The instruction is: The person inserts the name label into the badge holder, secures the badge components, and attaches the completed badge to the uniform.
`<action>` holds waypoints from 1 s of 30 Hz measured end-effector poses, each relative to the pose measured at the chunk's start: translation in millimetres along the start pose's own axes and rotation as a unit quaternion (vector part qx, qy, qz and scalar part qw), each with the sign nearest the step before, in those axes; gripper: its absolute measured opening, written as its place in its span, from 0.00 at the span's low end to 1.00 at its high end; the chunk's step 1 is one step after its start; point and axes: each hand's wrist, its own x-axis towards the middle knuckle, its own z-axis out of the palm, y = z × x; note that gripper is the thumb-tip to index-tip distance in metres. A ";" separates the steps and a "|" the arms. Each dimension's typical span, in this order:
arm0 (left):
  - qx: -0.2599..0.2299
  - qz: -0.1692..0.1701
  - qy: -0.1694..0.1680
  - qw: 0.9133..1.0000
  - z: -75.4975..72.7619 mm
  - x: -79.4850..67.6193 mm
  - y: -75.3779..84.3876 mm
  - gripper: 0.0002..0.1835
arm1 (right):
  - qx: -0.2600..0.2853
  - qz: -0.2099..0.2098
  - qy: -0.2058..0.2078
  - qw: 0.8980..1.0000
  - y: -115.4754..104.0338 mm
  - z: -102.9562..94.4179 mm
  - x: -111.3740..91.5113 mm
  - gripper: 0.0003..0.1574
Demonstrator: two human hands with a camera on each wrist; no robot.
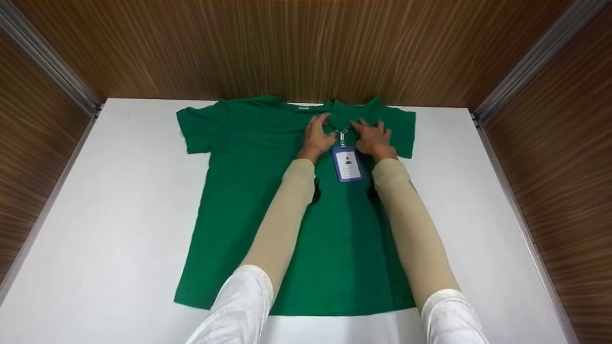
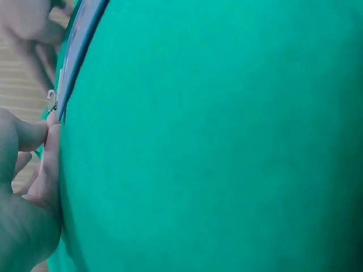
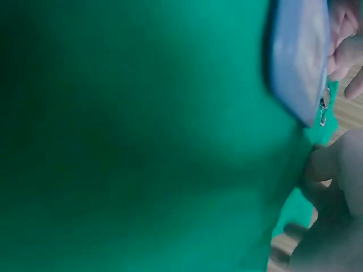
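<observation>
A green T-shirt (image 1: 258, 191) lies spread flat, its collar at the far side. On its upper chest rests an ID badge (image 1: 348, 164) in a blue holder with a white card, hanging from a metal clip (image 1: 342, 137) on a narrow dark strap (image 1: 334, 126). My left hand (image 1: 317, 137) is left of the clip, thumb and forefinger apart, fingertips at the strap. On the clip's other side, my right hand (image 1: 376, 139) rests on the shirt with fingers spread, forefinger by the strap's end. The left wrist view shows the badge holder (image 2: 82, 48) edge-on; the right wrist view shows its corner (image 3: 300, 62).
The shirt lies on a white table (image 1: 119, 215). A brown wood-grain panel (image 1: 296, 48) rises behind the collar. Similar panels with metal edge strips (image 1: 514, 191) stand at both sides.
</observation>
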 end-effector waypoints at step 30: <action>0.081 -0.020 -0.045 0.995 -0.8 1.6 5.7 0.26 | 0.037 0.011 -0.068 0.997 3.3 -1.6 -7.3 0.54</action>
